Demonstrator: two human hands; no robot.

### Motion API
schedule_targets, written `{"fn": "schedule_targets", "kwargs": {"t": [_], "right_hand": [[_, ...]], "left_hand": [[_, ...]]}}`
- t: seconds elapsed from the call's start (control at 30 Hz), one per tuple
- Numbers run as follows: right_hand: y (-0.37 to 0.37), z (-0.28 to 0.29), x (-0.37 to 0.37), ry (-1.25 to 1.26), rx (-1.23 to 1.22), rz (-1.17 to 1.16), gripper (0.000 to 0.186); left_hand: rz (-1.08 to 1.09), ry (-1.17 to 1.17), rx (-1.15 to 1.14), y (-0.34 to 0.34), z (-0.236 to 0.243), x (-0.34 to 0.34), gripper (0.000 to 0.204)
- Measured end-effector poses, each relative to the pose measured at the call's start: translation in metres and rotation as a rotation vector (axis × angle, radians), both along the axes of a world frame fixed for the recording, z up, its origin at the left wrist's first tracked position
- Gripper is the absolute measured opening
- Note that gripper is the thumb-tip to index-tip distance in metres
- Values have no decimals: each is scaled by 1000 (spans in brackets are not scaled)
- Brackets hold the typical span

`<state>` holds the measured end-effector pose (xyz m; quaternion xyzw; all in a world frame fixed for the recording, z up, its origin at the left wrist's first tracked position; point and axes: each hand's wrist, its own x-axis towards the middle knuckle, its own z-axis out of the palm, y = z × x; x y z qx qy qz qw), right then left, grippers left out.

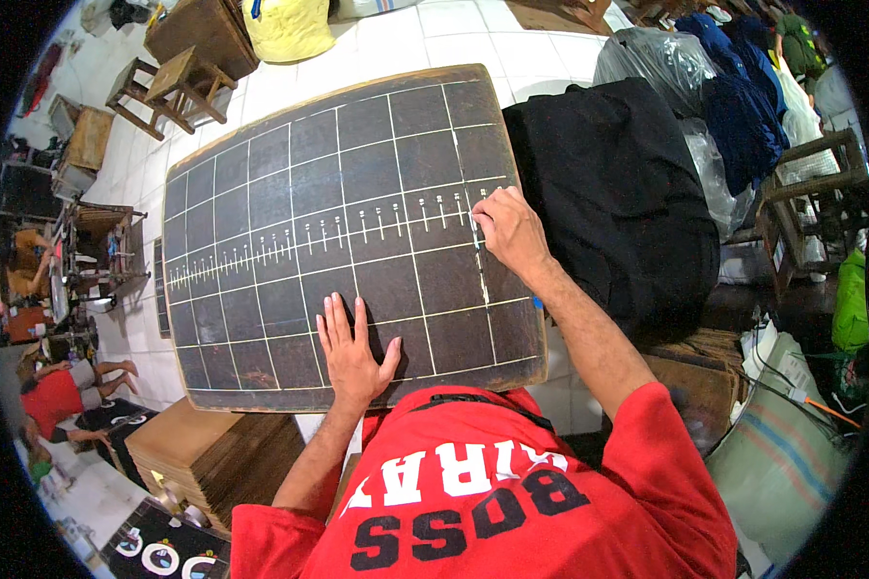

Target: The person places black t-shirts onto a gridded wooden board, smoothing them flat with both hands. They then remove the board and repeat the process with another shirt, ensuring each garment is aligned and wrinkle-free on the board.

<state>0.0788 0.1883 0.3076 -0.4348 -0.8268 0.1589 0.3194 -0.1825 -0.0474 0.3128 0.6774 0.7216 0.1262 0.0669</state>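
A dark board (pixel 261 323) with a white grid and a row of ruler-like tick marks lies in front of me, slightly tilted in view. Flat on its near part rests my left hand (pixel 352 355), fingers spread, holding nothing. Over at the right edge, my right hand (pixel 512 230) is closed in a pinch beside the last vertical white line. Whatever is between those fingertips is too small or hidden to make out. Just right of the board, close to my right hand, a pile of folded black cloth (pixel 613 193) is stacked.
A stack of brown cardboard sheets (pixel 212 449) stands near left, with black printed pieces (pixel 159 550) below it. Wooden stools (pixel 188 85) and a yellow sack (pixel 290 29) are beyond the board. Plastic-wrapped bundles (pixel 657 68) lie far right. A person in red (pixel 53 400) is at left.
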Motion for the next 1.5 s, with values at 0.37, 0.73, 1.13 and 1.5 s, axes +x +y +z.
{"fn": "schedule_targets", "kwargs": {"t": [0.37, 0.73, 1.13, 1.5], "right_hand": [[12, 12, -1, -192, -94, 119, 6], [7, 19, 3, -294, -80, 186, 5], [17, 11, 3, -67, -155, 77, 6], [18, 21, 0, -246, -124, 168, 6]], "left_hand": [[4, -24, -16, 1, 1, -2, 92], [9, -35, -26, 0, 2, -3, 92], [13, -43, -23, -1, 1, -3, 93], [6, -38, -5, 0, 1, -4, 93]]}}
